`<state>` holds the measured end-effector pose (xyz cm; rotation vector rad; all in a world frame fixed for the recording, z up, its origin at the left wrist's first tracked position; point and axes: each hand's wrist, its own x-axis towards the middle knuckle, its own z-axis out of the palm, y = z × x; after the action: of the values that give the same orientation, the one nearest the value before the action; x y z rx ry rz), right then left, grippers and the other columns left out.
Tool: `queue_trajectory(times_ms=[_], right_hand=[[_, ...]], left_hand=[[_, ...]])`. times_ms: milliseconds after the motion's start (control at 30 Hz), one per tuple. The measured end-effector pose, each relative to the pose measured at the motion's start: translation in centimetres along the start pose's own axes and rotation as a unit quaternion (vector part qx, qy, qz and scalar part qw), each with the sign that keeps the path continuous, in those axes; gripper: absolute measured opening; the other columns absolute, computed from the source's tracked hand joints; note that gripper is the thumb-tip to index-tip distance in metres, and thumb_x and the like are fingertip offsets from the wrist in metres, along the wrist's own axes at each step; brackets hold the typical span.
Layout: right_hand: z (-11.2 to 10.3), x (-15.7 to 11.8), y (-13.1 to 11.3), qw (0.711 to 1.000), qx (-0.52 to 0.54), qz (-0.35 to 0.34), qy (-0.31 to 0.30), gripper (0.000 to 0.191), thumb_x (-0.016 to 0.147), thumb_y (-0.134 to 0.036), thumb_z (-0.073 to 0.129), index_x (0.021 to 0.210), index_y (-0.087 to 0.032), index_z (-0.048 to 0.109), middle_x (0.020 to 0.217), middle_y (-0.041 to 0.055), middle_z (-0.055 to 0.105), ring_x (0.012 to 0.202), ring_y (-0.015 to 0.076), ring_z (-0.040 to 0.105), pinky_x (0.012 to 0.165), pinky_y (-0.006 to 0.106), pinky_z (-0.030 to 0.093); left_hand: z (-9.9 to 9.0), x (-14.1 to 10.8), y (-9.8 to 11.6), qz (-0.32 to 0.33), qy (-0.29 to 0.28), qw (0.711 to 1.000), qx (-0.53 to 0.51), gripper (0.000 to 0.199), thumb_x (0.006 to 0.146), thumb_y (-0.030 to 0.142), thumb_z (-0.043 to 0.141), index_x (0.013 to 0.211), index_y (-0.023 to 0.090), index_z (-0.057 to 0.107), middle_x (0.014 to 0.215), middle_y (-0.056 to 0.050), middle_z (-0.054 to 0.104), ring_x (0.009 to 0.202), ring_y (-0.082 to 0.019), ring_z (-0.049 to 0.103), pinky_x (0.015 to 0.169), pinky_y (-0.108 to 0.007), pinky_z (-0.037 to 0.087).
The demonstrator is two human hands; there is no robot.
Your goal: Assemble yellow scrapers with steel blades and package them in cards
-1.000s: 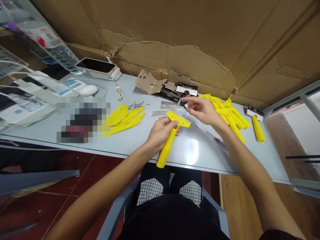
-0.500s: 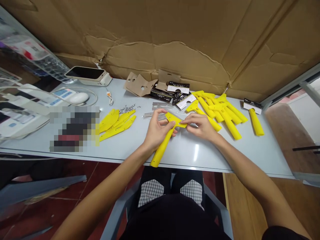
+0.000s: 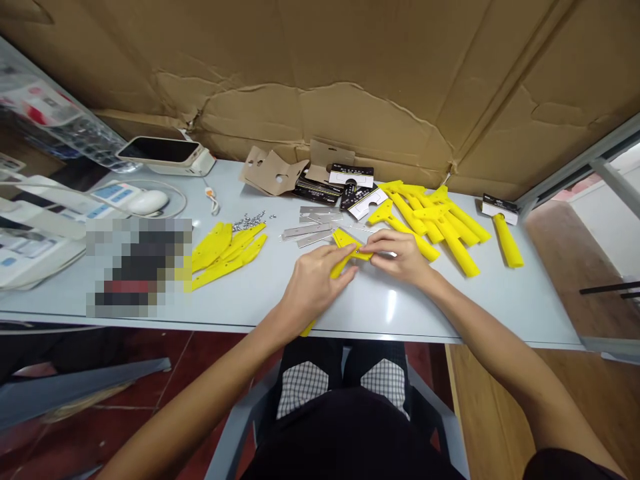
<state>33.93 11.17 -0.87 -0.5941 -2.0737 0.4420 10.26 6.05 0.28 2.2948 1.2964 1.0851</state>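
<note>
A yellow scraper (image 3: 345, 244) is held over the front of the table, its wide head up and its handle slanting down to the left. My left hand (image 3: 314, 280) is closed around the handle just below the head and covers most of it. With the fingertips of my right hand (image 3: 397, 255), closed in a pinch, I grip the right end of the head. A small metal screw (image 3: 358, 251) shows in the head between my hands. Thin metal blades (image 3: 310, 230) lie just behind. Loose screws (image 3: 249, 221) and flat yellow plates (image 3: 227, 250) are to the left.
Yellow scrapers (image 3: 450, 233) are heaped at right; one with a card (image 3: 509, 243) lies apart. Black and brown packaging cards (image 3: 320, 183) sit at the back against cardboard (image 3: 325, 113). A phone (image 3: 163, 150), a white mouse (image 3: 150, 202) and cables are at left, near a blurred-out patch (image 3: 145, 267).
My left hand has turned over and slid onto the scraper's handle, its fingers now covering the handle below the head. My right hand stays at the head's right end. The view has shifted slightly.
</note>
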Motion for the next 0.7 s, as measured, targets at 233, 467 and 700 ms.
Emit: queue_trajectory(times_ms=[233, 467, 700], right_hand=[[0.1, 0.2, -0.7, 1.0, 0.005, -0.006, 0.015, 0.021, 0.099, -0.016, 0.07, 0.11, -0.024, 0.085, 0.101, 0.007, 0.079, 0.087, 0.018, 0.075, 0.076, 0.035, 0.063], [-0.1, 0.2, -1.0, 0.999, -0.001, -0.007, 0.032, 0.021, 0.097, -0.016, 0.07, 0.108, -0.025, 0.086, 0.099, 0.0063, 0.079, 0.085, 0.0181, 0.075, 0.075, 0.035, 0.063], [-0.5, 0.3, -1.5, 0.999, -0.01, -0.031, 0.035, 0.023, 0.096, -0.013, 0.07, 0.11, -0.024, 0.085, 0.099, 0.0055, 0.079, 0.086, 0.0179, 0.076, 0.077, 0.034, 0.064]], left_hand=[[0.3, -0.7, 0.5, 0.072, 0.077, 0.991, 0.088, 0.024, 0.102, 0.016, 0.067, 0.123, 0.015, 0.078, 0.118, -0.013, 0.071, 0.063, -0.01, 0.066, 0.058, -0.026, 0.057], [0.3, -0.6, 0.9, 0.105, 0.087, 0.987, 0.088, 0.02, 0.102, 0.014, 0.068, 0.12, 0.017, 0.076, 0.113, -0.01, 0.074, 0.066, -0.011, 0.07, 0.057, -0.023, 0.056], [-0.1, -0.5, 1.2, 0.119, 0.1, 0.983, 0.098, 0.019, 0.101, 0.016, 0.071, 0.119, 0.017, 0.077, 0.127, -0.015, 0.074, 0.067, -0.012, 0.072, 0.056, -0.025, 0.057]])
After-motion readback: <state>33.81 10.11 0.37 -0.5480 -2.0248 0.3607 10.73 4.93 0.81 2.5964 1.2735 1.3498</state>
